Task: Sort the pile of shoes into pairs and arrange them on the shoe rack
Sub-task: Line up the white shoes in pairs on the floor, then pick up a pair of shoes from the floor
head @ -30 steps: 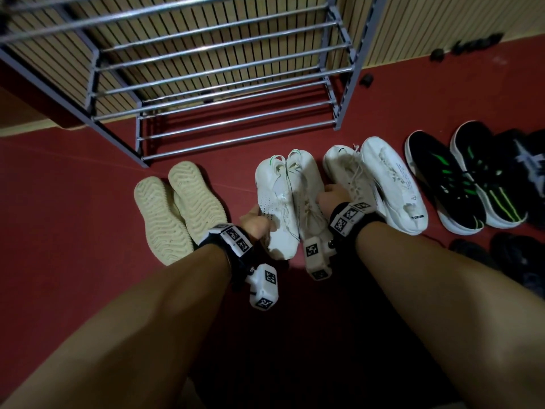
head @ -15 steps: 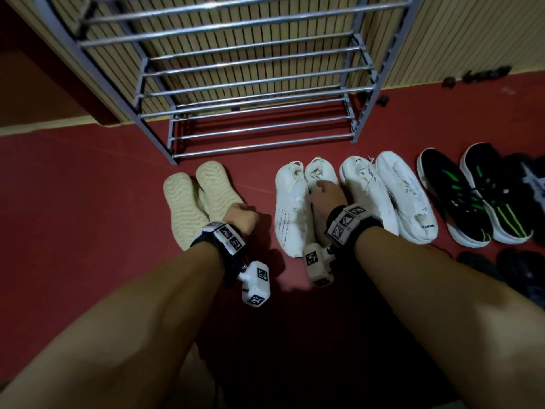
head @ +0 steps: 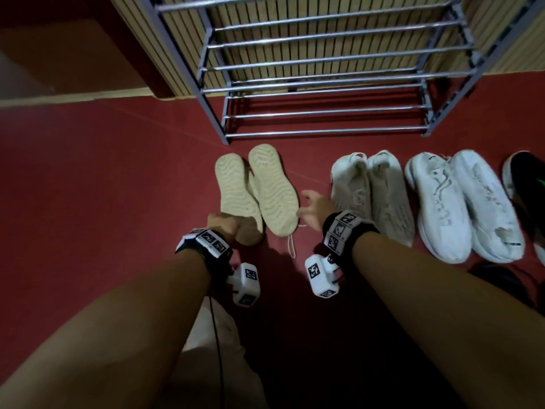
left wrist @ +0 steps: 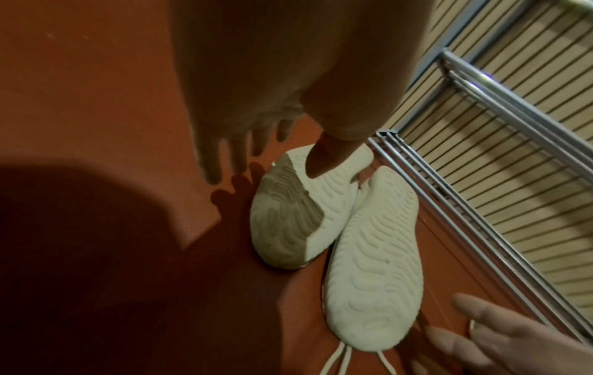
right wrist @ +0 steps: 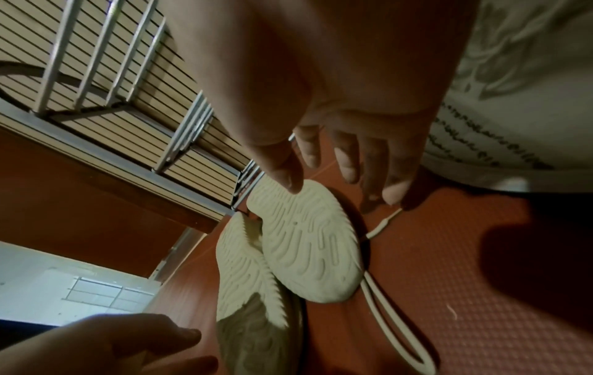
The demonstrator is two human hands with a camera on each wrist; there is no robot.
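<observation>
Both hands are spread and holding nothing: left hand [head: 219,224] and right hand [head: 314,211] flank the upturned beige shoes [head: 256,193] just before the shoe rack [head: 324,113].

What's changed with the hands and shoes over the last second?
Both hands let go of the white knit sneakers and moved left: the left hand now reaches the left soles-up beige shoe, the right hand, open, nears the other. No shoe has shifted; the shoe rack holds none.

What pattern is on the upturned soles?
Cream soles with wavy ridges, clearest in the left wrist view.
</observation>
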